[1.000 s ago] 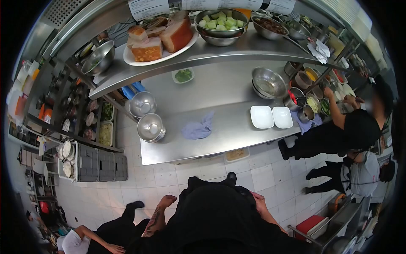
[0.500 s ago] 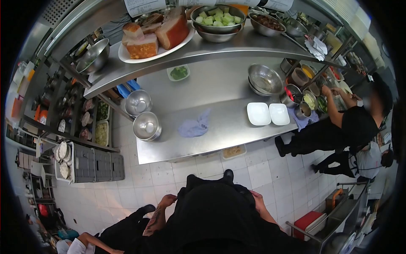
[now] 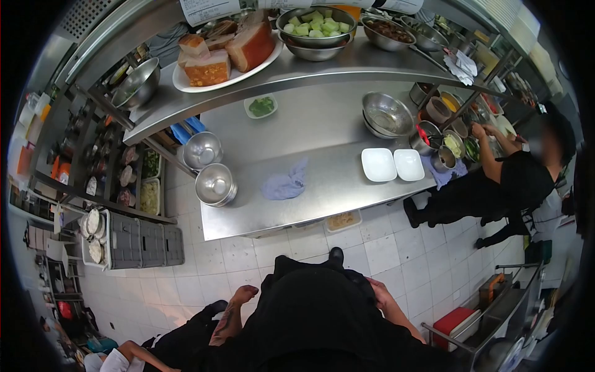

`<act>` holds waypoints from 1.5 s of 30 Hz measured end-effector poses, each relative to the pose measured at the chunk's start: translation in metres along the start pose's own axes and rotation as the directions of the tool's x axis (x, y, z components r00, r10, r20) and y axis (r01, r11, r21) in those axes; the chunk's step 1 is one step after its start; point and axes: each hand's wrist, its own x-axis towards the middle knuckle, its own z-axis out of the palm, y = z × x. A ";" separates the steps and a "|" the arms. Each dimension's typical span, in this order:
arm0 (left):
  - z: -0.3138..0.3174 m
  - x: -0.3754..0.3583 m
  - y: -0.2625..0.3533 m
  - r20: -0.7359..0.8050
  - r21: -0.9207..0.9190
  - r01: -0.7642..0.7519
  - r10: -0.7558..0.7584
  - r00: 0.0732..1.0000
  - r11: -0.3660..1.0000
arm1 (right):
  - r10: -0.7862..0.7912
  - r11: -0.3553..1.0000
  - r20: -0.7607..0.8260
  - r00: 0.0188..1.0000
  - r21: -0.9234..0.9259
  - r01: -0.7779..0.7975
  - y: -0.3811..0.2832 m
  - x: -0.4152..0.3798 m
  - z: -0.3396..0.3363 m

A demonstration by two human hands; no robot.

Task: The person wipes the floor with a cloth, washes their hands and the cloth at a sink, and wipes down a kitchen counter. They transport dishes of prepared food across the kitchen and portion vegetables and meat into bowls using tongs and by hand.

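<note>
My left hand [image 3: 245,294] hangs low beside my dark clothing, over the tiled floor, with its fingers curled and nothing visible in them. On the other side, my right hand [image 3: 379,291] rests against the clothing at my hip, its fingers partly hidden. Neither touches the steel table [image 3: 248,217] in front of me. On that table lie a crumpled purple cloth [image 3: 285,182], two white square dishes [image 3: 379,165], stacked metal bowls [image 3: 215,185] and a small dish of green leaves [image 3: 260,106].
The overhead shelf [image 3: 297,80] holds a plate of meat [image 3: 251,49] and bowls of food. A person in black [image 3: 527,180] works at the right end. Another person [image 3: 186,335] is at lower left, near grey crates [image 3: 142,240]. A red box [image 3: 455,325] stands lower right.
My right hand has shifted slightly, its forearm a little further right. The farther person at right has moved partly behind the co-worker in black.
</note>
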 end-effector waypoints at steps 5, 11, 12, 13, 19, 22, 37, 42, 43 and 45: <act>0.002 -0.005 0.003 0.007 -0.013 -0.002 0.002 1.000 1.000 | -0.024 0.999 0.003 1.000 -0.038 0.024 0.009 0.011 -0.012; 0.004 0.000 -0.011 0.038 0.029 -0.015 0.014 0.999 0.999 | 0.084 0.996 0.204 0.975 -0.004 -0.085 0.000 0.021 -0.020; 0.003 -0.002 -0.007 0.039 0.032 -0.017 0.016 0.999 0.999 | 0.074 0.997 0.202 0.977 -0.008 -0.074 0.000 0.023 -0.021; 0.002 -0.005 -0.005 0.040 0.019 -0.037 0.036 0.999 0.999 | 0.065 0.998 0.202 0.977 -0.014 -0.064 0.000 0.025 -0.021; 0.001 -0.010 0.004 0.005 0.070 -0.122 0.122 0.993 0.990 | -0.042 0.989 0.123 0.992 -0.136 0.059 0.008 0.027 -0.023; 0.000 -0.005 0.014 0.024 -0.055 -0.349 0.350 0.936 0.936 | -0.118 0.952 0.213 0.970 -0.252 0.171 0.016 0.035 -0.037; 0.156 -0.063 0.335 0.782 0.127 -0.609 0.299 0.547 0.783 | -0.342 0.933 0.125 0.931 -0.075 0.352 -0.011 -0.048 0.012; 0.243 -0.064 0.355 0.889 0.256 -0.505 0.004 0.458 0.824 | -0.357 0.930 0.060 0.932 -0.068 0.360 -0.005 -0.061 0.009; 0.254 -0.066 0.359 0.900 0.307 -0.492 -0.081 0.427 0.815 | -0.351 0.934 0.049 0.935 -0.057 0.354 -0.002 -0.063 0.006; 0.265 -0.066 0.360 0.905 0.359 -0.481 -0.173 0.389 0.800 | -0.345 0.936 0.032 0.938 -0.061 0.347 0.001 -0.065 0.002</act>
